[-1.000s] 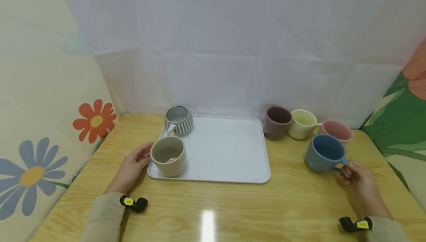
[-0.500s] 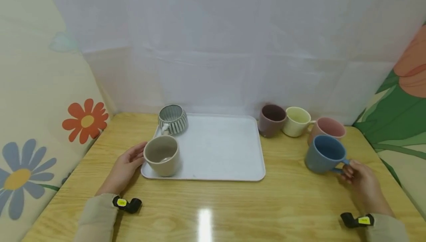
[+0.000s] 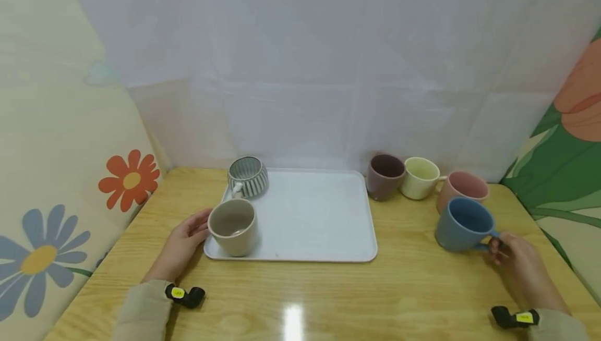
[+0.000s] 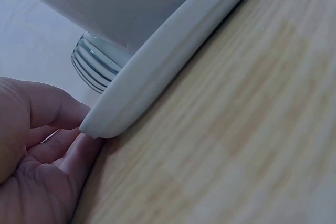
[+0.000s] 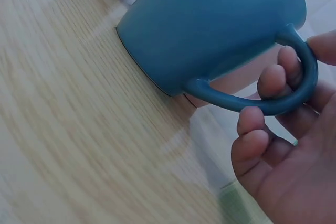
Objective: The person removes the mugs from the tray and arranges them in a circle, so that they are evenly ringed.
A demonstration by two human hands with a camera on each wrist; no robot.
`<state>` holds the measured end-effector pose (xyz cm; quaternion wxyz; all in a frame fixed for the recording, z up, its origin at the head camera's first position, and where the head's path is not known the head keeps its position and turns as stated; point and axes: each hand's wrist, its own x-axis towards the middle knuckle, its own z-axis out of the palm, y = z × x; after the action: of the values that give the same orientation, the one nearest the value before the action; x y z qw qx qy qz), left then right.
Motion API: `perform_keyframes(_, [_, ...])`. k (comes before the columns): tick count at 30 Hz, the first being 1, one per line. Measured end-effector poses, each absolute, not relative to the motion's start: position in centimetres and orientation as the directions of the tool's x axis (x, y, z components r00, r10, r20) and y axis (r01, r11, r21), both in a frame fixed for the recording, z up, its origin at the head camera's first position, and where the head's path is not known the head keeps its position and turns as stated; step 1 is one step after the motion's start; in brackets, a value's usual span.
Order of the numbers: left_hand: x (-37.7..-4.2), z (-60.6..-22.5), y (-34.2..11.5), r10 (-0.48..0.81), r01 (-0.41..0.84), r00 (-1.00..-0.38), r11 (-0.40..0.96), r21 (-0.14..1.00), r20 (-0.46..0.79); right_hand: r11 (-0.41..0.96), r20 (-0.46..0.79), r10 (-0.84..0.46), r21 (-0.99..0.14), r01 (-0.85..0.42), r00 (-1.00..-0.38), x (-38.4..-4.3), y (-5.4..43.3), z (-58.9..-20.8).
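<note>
My right hand (image 3: 516, 260) grips the handle of a blue mug (image 3: 462, 226). In the right wrist view, fingertips (image 5: 273, 81) pass through the handle's loop and the thumb lies at its top. The mug's base is at the wooden tabletop, slightly tilted in the head view. My left hand (image 3: 180, 247) holds the left edge of a white tray (image 3: 314, 216), fingers bent at the rim in the left wrist view. Beside that hand, a beige mug (image 3: 235, 231) stands on the tray's front left corner. A striped grey-and-white mug (image 3: 249, 177) stands behind it.
Beyond the tray's right side stand a dark purple mug (image 3: 385, 179), a pale yellow mug (image 3: 419, 178) and a pink mug (image 3: 462, 190), partly hidden by the blue mug. A white cloth (image 3: 291, 70) hangs along the table's back edge. Flowered panels flank both sides.
My right hand has shifted the blue mug slightly right relative to the tray, and more of the pink mug shows. The head view has moved a little. My left hand stays at the tray's edge.
</note>
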<state>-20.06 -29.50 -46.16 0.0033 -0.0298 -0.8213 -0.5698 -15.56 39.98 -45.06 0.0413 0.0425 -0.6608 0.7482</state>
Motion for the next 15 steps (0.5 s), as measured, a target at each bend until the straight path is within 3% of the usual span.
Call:
perform_keyframes(8, [-20.05,-45.99,-29.67,0.037,0.044,-0.999,0.365,0.930,0.033,-0.041,0.121,0.114,-0.991,-0.126,-0.986,-15.28,40.04,-44.79])
perform_keyframes(15, [-20.09,-45.97,-29.35,0.044,0.042,-0.999,0.357,0.933,0.028,0.171,0.161,0.359,-0.980,-0.105,-0.919,-14.58,39.73,-44.15])
